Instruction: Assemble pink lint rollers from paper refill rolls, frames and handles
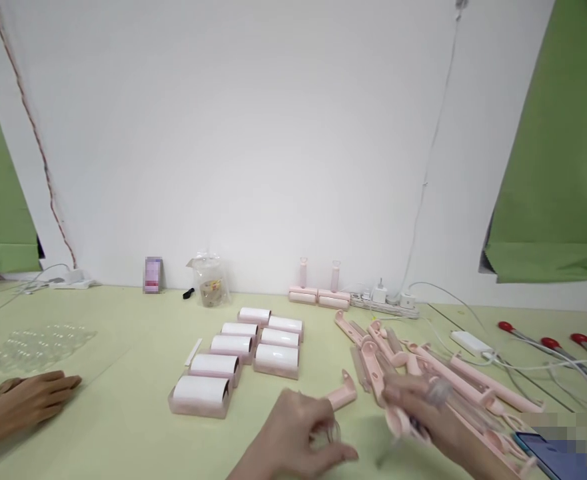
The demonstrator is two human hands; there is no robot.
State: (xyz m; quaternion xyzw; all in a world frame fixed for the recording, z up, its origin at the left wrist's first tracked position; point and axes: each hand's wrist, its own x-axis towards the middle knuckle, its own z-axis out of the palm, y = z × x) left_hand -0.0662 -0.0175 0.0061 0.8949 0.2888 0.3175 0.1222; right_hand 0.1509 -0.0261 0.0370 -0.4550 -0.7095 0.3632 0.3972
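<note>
My left hand (pixel 298 437) is at the bottom centre, its fingers curled round something small, thin and shiny that I cannot make out. Just beyond its fingers a pink plastic bracket (pixel 342 395) lies on the table. My right hand (pixel 426 413), blurred, grips a pink plastic part (pixel 398 421); a clear round piece (pixel 438 391) shows by its fingers. Around that hand spreads a pile of pink brackets (pixel 446 370) and clear pieces. White paper rolls in pinkish clear cases (pixel 278 360) stand in two columns left of centre.
Another person's hand (pixel 38 398) rests flat at the left, near clear bubbly plastic (pixel 43 347). Two pink rollers (pixel 303 293) and a power strip (pixel 386 305) line the wall. Red-ended tools (pixel 550 343), white cables and a phone (pixel 556 453) lie at the right.
</note>
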